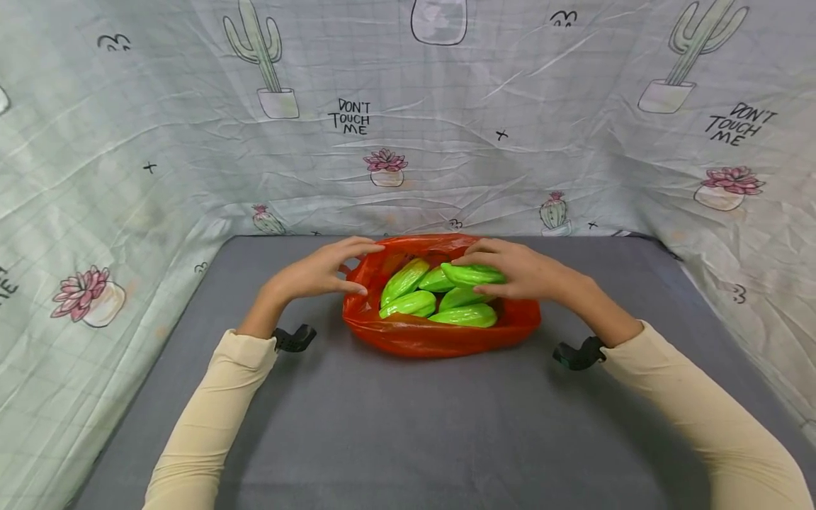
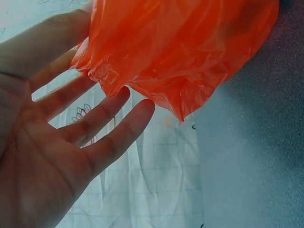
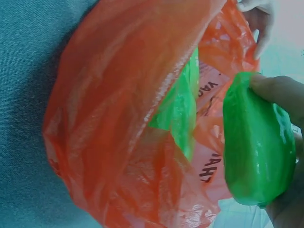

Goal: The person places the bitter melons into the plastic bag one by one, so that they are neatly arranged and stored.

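Observation:
A red plastic bag (image 1: 440, 340) lies with its mouth spread wide, several ridged green star fruit (image 1: 408, 304) inside. My right hand (image 1: 525, 273) grips one green star fruit (image 3: 259, 142) between thumb and fingers, held over the right part of the bag's mouth. In the right wrist view the thumb presses near one end of that fruit. At the bag's left rim is my left hand (image 1: 319, 273), its fingers spread and loosely bent. The left wrist view has its fingertips right at the crumpled red plastic (image 2: 156, 71).
The bag rests on a grey tabletop (image 1: 395, 425). Behind and along both sides hangs a pale cloth (image 1: 446, 170) printed with cacti and lettering. A black wrist device (image 1: 293, 338) is on the left wrist, another black device (image 1: 579, 354) on the right.

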`<control>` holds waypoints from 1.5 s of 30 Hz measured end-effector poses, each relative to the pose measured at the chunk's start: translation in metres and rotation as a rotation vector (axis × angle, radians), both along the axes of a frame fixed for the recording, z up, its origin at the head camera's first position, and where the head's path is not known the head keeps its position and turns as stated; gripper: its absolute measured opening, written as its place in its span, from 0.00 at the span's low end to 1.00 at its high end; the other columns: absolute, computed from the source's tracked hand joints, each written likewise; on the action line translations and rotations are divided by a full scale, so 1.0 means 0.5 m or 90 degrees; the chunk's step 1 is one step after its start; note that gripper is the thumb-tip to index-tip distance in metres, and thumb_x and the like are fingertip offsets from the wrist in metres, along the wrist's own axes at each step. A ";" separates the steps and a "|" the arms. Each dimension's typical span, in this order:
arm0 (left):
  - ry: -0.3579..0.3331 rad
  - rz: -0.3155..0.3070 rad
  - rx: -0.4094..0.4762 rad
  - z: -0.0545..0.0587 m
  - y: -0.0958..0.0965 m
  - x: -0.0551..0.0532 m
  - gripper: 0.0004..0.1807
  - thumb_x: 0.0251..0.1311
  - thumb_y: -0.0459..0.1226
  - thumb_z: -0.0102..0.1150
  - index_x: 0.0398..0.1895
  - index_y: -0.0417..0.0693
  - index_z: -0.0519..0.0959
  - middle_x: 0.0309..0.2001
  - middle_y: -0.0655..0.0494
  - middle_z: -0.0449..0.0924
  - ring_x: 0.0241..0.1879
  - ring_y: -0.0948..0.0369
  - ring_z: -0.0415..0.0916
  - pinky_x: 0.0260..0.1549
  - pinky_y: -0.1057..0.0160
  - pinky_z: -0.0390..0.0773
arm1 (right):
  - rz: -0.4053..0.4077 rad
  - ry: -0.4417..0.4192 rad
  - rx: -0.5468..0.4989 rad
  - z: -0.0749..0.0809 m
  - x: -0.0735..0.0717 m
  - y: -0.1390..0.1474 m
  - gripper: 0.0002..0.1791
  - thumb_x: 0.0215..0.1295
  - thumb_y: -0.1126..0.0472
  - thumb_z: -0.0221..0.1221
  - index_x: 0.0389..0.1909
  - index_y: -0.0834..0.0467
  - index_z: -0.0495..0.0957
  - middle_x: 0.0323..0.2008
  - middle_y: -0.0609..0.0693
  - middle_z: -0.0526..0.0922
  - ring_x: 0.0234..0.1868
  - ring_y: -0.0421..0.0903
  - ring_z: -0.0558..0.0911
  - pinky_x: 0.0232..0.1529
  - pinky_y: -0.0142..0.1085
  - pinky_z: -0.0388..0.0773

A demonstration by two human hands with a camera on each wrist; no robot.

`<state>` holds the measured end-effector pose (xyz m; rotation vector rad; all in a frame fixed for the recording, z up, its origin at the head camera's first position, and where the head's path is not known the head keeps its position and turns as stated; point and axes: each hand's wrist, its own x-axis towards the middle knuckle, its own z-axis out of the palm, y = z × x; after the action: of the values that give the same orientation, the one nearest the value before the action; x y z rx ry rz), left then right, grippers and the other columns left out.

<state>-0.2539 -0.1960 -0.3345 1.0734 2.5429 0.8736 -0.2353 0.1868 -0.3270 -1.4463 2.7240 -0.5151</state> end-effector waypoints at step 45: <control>-0.004 -0.003 0.006 0.001 -0.008 0.010 0.44 0.57 0.35 0.75 0.76 0.44 0.64 0.75 0.42 0.60 0.66 0.46 0.68 0.54 0.50 0.80 | 0.153 -0.099 0.146 0.078 -0.065 -0.084 0.29 0.69 0.52 0.65 0.69 0.54 0.75 0.65 0.50 0.79 0.65 0.48 0.77 0.65 0.47 0.73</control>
<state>-0.2490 -0.1999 -0.3341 1.0777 2.5324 0.8866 -0.2676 0.1446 -0.2879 -1.5699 2.3577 -0.2805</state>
